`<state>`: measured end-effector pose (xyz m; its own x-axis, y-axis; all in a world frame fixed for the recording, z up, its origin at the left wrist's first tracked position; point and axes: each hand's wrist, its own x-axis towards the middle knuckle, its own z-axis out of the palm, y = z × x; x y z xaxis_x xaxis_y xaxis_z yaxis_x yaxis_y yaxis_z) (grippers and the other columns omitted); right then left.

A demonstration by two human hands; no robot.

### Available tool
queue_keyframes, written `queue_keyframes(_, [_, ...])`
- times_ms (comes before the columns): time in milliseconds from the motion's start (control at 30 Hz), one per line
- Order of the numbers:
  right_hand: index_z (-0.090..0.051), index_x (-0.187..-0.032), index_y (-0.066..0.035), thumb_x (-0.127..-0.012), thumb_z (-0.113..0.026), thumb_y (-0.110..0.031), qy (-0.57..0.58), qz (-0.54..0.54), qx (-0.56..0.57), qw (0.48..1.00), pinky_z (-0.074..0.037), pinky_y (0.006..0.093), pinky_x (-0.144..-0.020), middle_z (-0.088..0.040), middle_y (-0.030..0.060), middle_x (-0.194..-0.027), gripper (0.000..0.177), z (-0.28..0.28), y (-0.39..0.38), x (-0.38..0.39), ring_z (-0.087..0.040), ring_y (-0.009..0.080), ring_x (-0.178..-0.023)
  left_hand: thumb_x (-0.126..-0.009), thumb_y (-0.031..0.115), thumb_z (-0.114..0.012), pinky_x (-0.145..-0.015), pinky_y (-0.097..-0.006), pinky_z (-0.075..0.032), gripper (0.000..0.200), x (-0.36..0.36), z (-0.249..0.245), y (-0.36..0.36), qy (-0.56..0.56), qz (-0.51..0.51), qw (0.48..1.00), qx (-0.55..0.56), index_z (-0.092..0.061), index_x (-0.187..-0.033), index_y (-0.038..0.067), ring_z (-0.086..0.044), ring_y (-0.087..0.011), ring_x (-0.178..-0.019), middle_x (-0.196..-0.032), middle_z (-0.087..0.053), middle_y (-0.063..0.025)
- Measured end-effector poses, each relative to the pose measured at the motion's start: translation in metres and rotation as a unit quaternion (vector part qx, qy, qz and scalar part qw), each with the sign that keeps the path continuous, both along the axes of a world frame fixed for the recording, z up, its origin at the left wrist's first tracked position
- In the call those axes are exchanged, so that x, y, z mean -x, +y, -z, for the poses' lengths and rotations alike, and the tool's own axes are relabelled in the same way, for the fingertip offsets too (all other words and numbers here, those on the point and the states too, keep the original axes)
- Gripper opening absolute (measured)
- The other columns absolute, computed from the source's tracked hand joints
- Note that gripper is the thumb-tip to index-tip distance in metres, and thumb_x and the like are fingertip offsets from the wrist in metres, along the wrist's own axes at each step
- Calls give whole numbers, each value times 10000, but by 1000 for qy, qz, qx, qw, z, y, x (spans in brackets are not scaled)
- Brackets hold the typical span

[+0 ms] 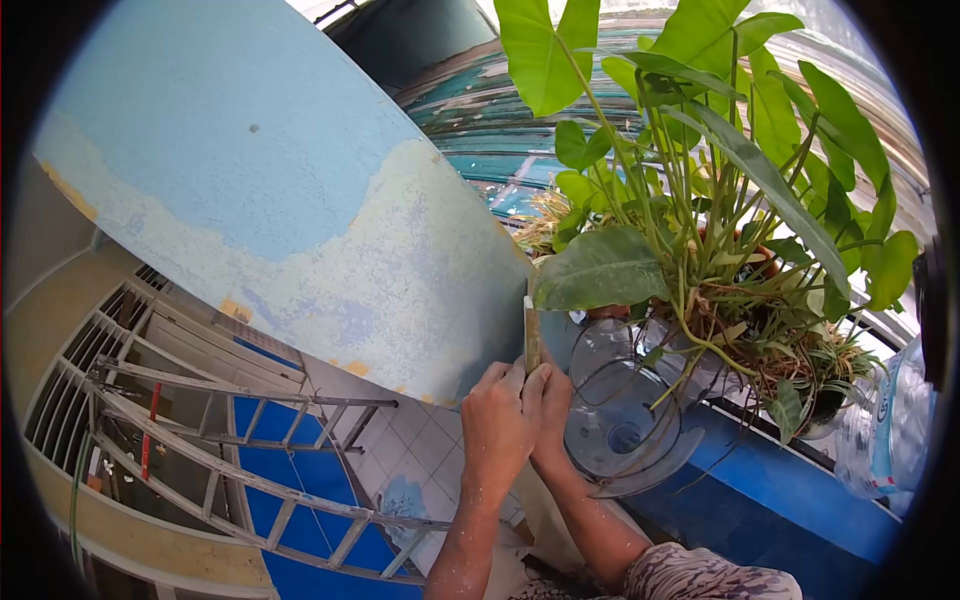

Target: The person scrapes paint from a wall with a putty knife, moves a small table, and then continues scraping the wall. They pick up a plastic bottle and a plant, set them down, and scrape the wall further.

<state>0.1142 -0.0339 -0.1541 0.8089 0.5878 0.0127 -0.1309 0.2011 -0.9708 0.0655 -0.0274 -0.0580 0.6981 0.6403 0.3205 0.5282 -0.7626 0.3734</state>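
My left hand (pixel 495 418) and my right hand (pixel 548 405) are close together at the lower middle, fingers wrapped round a narrow, light brown strip-like tool (pixel 532 335). It points up from between my fingers, at the edge of a curved wall (pixel 390 270). The wall has light blue paint above and a pale, patchy surface below, with yellowish chipped spots along its lower edge. Pale specks dot my hands and forearms.
Potted plants (pixel 600 270) with large green leaves hang over the right side. Below them are a cut clear plastic bottle (pixel 625 420) and a blue ledge (pixel 790 500). Another bottle (pixel 885 430) lies far right. A ladder (pixel 280 500) stands at lower left above a tiled floor (pixel 420 450).
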Motion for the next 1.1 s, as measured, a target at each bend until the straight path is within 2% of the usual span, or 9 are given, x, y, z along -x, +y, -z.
queue_keyframes(167, [-545,-1485,-4,-1010,-555,-227,0,31,1,1000,-525,434,-913,-690,235,-1210,526,-11,4,20,-687,370,-1096,-1037,283,-589,-761,-533,-538,353,11,-10,3,63,-15,998,27,-722,-1188,-7,-699,-451,-859,-970,-698,-235])
queue_keyframes(233, [-458,-1523,31,-1025,-542,-230,-41,56,-21,997,-434,459,-1079,-571,260,-1429,569,-16,6,24,-544,399,-1331,-1032,268,-595,-769,-513,-531,347,9,-12,0,33,-51,998,2,-686,-1235,2,-707,-446,-918,-938,-716,-260])
queue_keyframes(267, [-458,-1523,31,-1025,-542,-230,-44,59,-24,997,-434,459,-1079,-571,260,-1429,569,-15,10,25,-544,399,-1331,-1032,268,-595,-769,-513,-531,347,6,-15,2,30,-49,998,0,-686,-1235,2,-707,-446,-918,-938,-716,-260])
queue_keyframes(333, [-357,-1560,54,-1031,-543,-233,-131,32,4,991,-293,484,-1198,-401,275,-1589,630,-8,17,27,-346,421,-1489,-1043,287,-567,-784,-541,-547,391,-3,-19,6,33,-30,997,-65,-619,-1265,-31,-713,-479,-935,-930,-724,-291])
queue_keyframes(433, [-318,-1577,60,-1002,-593,-273,-261,133,21,956,-246,506,-1221,-354,285,-1611,719,-20,27,11,-310,441,-1498,-1040,306,-569,-744,-564,-561,390,-27,-32,13,163,-69,982,-61,-611,-1166,-61,-717,-496,-837,-845,-715,-301])
queue_keyframes(533, [-329,-1576,47,-973,-631,-294,-221,89,4,971,-243,517,-1216,-369,285,-1592,756,-35,14,9,-314,449,-1486,-1022,269,-599,-659,-541,-585,300,-33,-29,25,182,-24,975,-127,-511,-1049,-16,-736,-457,-741,-771,-724,-258])
queue_keyframes(733, [-327,-1588,8,-918,-709,-290,-57,-40,-102,992,-237,534,-1209,-385,277,-1563,827,-46,15,-1,-315,464,-1465,-990,245,-638,-640,-524,-583,305,-45,-46,31,233,13,954,-186,-529,-1062,-30,-737,-443,-717,-748,-715,-256])
queue_keyframes(833, [-286,-1599,0,-907,-729,-277,-147,85,-108,980,-247,523,-1209,-360,262,-1584,867,-50,17,15,-309,467,-1464,-974,232,-651,-632,-524,-579,295,-47,-47,41,206,15,959,-196,-534,-1054,-27,-732,-443,-701,-742,-712,-250])
queue_keyframes(1100, [-280,-1590,-5,-902,-741,-283,-90,-3,-105,990,-235,526,-1216,-332,257,-1599,873,-43,6,5,-283,471,-1479,-956,206,-653,-631,-550,-566,271,-47,-18,47,189,30,967,-166,-535,-1055,-17,-720,-457,-696,-736,-704,-253])
